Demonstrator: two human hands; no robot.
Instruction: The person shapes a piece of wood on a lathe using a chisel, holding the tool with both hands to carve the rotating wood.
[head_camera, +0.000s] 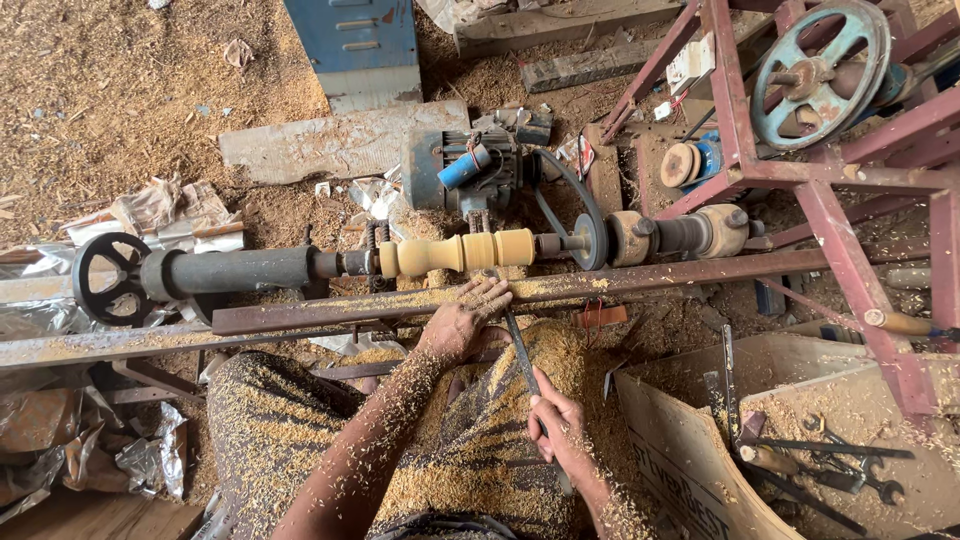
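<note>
Just above the centre of the frame, a pale yellow turned wooden piece (462, 252) sat mounted on a lathe, between a dark cylinder with a black handwheel (112, 277) at the left and a belt pulley (588, 240) at the right. The left hand (465, 320) rested on the rusty steel rail (520, 295) just below the workpiece, fingers curled over the blade of a long chisel (522, 355) and pressing it to the rail. The right hand (556, 420) — lower, right of centre — was closed around the chisel's handle. Sawdust coated both forearms and the lap below. An electric motor (462, 170) stood above the workpiece, and an open box of tools (800, 440) lay at lower right — beneath a red metal frame (830, 200).
</note>
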